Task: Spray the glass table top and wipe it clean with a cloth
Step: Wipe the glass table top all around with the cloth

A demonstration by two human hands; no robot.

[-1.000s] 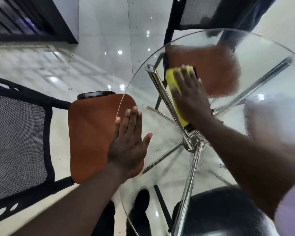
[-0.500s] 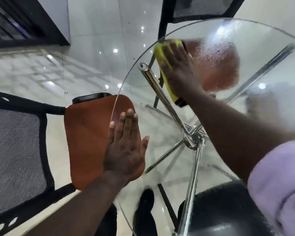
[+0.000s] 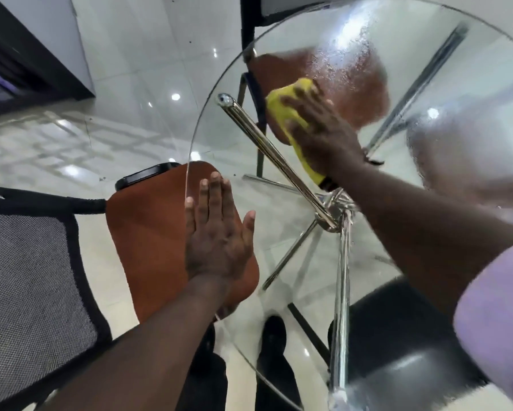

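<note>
The round glass table top [image 3: 219,137] fills the right half of the view, with chrome legs [image 3: 273,149] showing through it. My right hand [image 3: 323,129] presses a yellow cloth [image 3: 284,111] flat against the glass at the far middle. Wet spray droplets [image 3: 353,54] cover the glass beyond and to the right of the cloth. My left hand [image 3: 219,232] lies flat, fingers together, on the near left edge of the glass and holds nothing.
A chair with a brown seat [image 3: 148,232] and black mesh back [image 3: 27,286] stands at the left, partly under the table. Another brown-seated chair [image 3: 367,93] shows through the glass at the back. My shoes [image 3: 273,336] and a black stool [image 3: 403,336] are below.
My right hand has slid the yellow cloth to the right and a little nearer across the glass. My left hand stays flat on the table edge.
</note>
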